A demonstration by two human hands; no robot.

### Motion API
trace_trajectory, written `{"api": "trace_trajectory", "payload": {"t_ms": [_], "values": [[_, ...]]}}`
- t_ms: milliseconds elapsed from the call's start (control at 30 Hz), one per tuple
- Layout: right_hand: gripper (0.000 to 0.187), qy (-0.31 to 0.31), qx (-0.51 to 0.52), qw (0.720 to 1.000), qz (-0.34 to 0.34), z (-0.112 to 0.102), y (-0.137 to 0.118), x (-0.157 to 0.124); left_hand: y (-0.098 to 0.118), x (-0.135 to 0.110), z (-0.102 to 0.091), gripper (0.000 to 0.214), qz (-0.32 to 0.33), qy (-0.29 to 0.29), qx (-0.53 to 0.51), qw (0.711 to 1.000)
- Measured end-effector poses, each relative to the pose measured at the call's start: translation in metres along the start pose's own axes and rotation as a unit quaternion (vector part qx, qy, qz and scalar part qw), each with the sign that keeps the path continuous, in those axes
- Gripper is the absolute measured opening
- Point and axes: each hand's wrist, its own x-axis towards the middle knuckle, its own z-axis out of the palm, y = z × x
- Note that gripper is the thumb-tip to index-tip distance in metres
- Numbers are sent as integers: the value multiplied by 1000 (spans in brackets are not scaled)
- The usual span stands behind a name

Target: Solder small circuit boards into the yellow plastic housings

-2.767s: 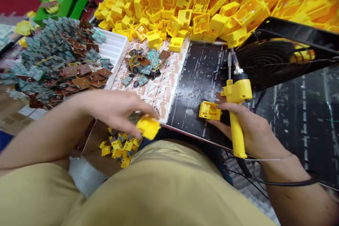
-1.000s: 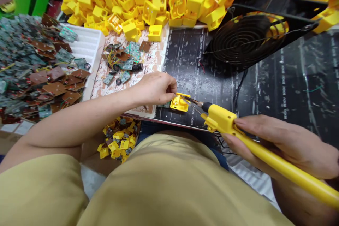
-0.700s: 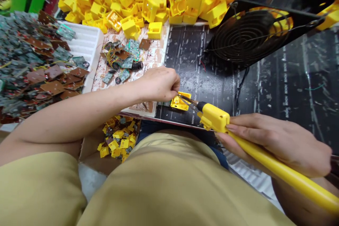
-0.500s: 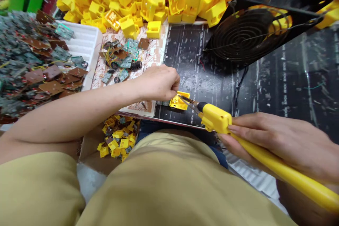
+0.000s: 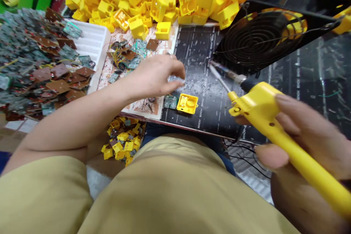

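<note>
Right hand [image 5: 307,135] wraps glossy yellow soldering iron [image 5: 274,124] above boxy housing [image 5: 187,103].

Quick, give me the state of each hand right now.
Left hand: open, holding nothing, fingers spread above the small yellow housing.
Right hand: closed around the yellow soldering iron, tip lifted off the mat.
</note>
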Motion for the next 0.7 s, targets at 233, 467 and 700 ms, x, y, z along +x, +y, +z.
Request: {"api": "trace_trajectory", "payload": {"t_ms": [233,467,700], "values": [[20,-77,18,988,-130,42,22,22,-43,-64,28,30,-85,99,4,992],[43,-87,49,987,-128,86,20,25,-39,-53,63,21,-72,125,-6,989],[49,-52,16,994,-90,95,17,19,-27,-39,42,20,143,179,-153,961]]}}
